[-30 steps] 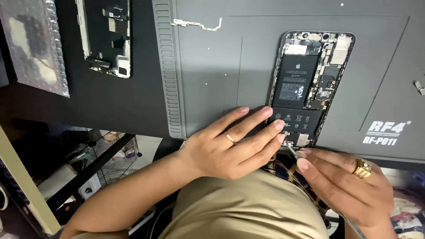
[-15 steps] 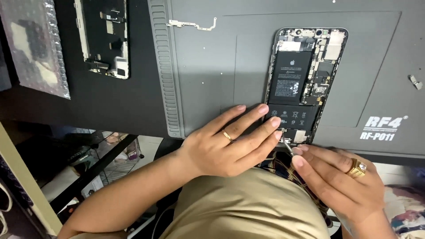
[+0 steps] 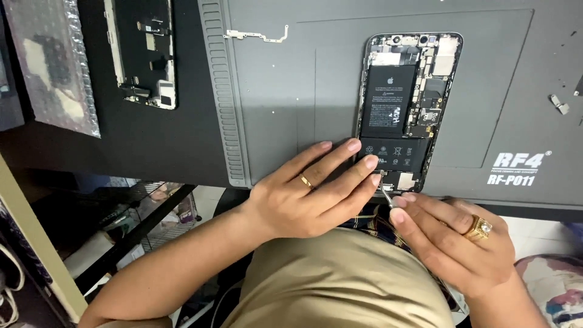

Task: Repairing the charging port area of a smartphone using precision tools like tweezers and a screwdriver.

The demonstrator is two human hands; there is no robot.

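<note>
An opened phone (image 3: 408, 103) lies face-up on a grey work mat (image 3: 291, 91), showing its black battery and circuit boards. My left hand (image 3: 310, 194), with a ring on it, rests flat with the fingertips on the phone's lower left edge. My right hand (image 3: 455, 243), wearing a large gold ring, pinches a thin metal tool (image 3: 386, 197) whose tip meets the phone's bottom end. Most of the tool is hidden by my fingers.
A detached phone screen (image 3: 146, 51) lies at the upper left on the dark table, beside a bubble-wrap bag (image 3: 51, 61). A thin metal bracket (image 3: 255, 35) and small loose parts (image 3: 559, 103) sit on the mat. A wire shelf (image 3: 139, 212) shows below the table edge.
The view has shifted slightly. Both hands stay at the phone's bottom end, with the right hand's tool still at the same spot.
</note>
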